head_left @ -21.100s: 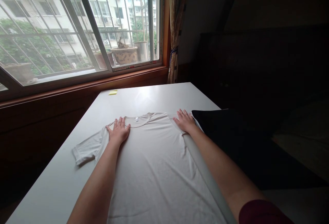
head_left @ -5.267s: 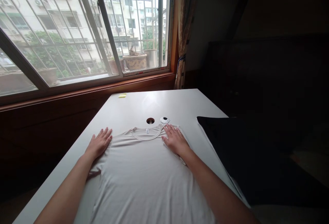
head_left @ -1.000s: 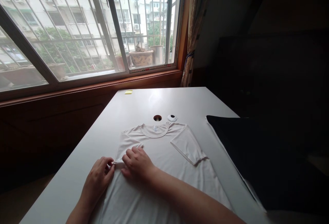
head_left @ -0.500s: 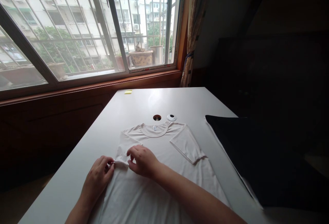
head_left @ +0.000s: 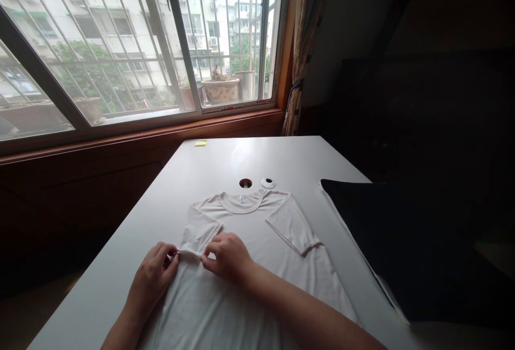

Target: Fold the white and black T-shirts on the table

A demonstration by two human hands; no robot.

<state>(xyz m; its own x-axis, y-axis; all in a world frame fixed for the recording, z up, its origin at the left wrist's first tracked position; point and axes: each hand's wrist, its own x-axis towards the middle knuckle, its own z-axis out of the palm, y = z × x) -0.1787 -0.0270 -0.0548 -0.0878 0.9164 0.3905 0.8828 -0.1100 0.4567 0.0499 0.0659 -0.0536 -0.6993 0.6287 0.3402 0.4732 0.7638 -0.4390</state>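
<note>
A white T-shirt (head_left: pixel 257 248) lies spread on the white table, its collar at the far end and its lower part running out of view at the bottom. Both short sleeves are laid inward over the body. My left hand (head_left: pixel 155 267) pinches the left edge of the shirt just below the left sleeve. Across the shirt reaches my right arm, and my right hand (head_left: pixel 227 256) pinches the fabric at the lower edge of that same sleeve. A short raised fold of cloth runs between the two pinches.
On the white table (head_left: pixel 153 221) are a round cable hole (head_left: pixel 245 183), its loose cover (head_left: pixel 267 183) and a yellow sticky note (head_left: pixel 200 143). Dark cloth with a pale edge (head_left: pixel 386 243) covers the right side. Behind stand a barred window (head_left: pixel 132 44) and a tied curtain (head_left: pixel 300 60).
My right hand has lowered slightly and its fingertips have closed on the sleeve fabric. My left hand keeps its pinch in nearly the same place.
</note>
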